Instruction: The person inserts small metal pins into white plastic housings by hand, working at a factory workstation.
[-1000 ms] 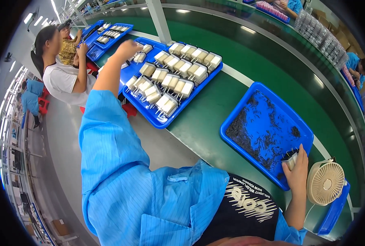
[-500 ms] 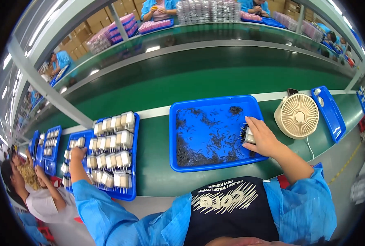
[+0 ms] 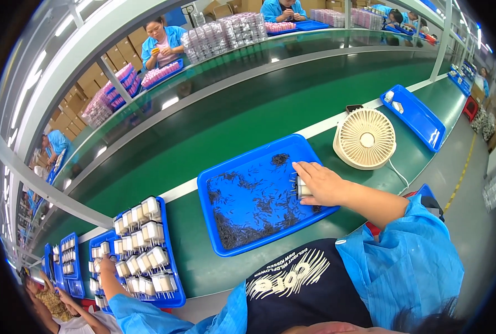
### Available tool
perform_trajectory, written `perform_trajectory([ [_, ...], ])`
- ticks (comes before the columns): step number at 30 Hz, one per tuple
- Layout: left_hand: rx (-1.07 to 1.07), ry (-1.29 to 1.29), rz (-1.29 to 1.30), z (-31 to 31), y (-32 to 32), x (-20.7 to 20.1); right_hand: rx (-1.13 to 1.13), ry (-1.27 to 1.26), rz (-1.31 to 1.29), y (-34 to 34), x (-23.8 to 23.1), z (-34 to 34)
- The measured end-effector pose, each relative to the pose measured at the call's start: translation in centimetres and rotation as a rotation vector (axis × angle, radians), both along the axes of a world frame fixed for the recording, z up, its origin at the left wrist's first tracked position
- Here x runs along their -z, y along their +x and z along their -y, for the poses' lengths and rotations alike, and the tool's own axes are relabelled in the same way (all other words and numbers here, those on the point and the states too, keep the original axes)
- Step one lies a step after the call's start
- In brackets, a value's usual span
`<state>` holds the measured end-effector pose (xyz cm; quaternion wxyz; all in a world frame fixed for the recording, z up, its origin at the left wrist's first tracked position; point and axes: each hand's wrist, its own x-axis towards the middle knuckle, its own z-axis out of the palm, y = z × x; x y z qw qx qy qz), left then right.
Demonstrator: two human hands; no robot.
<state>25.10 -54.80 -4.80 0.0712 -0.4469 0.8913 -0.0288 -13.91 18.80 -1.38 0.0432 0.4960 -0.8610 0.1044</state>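
The small white block-shaped part (image 3: 302, 188) sits inside my right hand (image 3: 325, 183), at the right edge of the blue tray (image 3: 242, 167) of small dark loose pieces (image 3: 248, 214). I have the fingers curled over it from the right, so only its left end shows, with what look like thin prongs pointing left toward the scattered pieces; its long axis I can't tell under the fingers. The hand is narrow, closed around that part, and rests on the tray's right rim. The dark pieces lie just left of the hand and below it, thickest toward the tray's near left corner.

My left hand (image 3: 107, 266) is far off at the left end of the green surface (image 3: 203, 267), reaching onto the second blue tray (image 3: 173, 278) that carries rows of white blocks (image 3: 142, 245). Its fingers lie among the blocks on the left side; I can't tell whether they grip one.

A round cream fan (image 3: 365, 138) stands just right of the first tray, and another blue tray (image 3: 420, 119) lies past it toward the surface's right end.
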Motion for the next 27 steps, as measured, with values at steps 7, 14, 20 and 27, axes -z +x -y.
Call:
perform_trajectory([
  [7, 0.123, -0.135, -0.480, -2.4, 4.3, -7.5, -0.051, -0.062, 0.103, 0.1, -0.6, 0.8],
  [14, 0.353, 0.857, -0.820, -32.0, -12.6, -19.2, -0.004, -0.491, 0.098, -0.2, -2.1, 0.7],
  [20, 0.676, 1.211, -1.055, -46.5, -21.1, -15.3, -0.467, -0.973, 1.009, 2.8, -4.7, 6.3],
  [27, 0.571, 1.452, -1.365, -54.6, -27.6, -8.8, -0.427, -1.251, 1.096, 3.9, -4.0, 6.4],
])
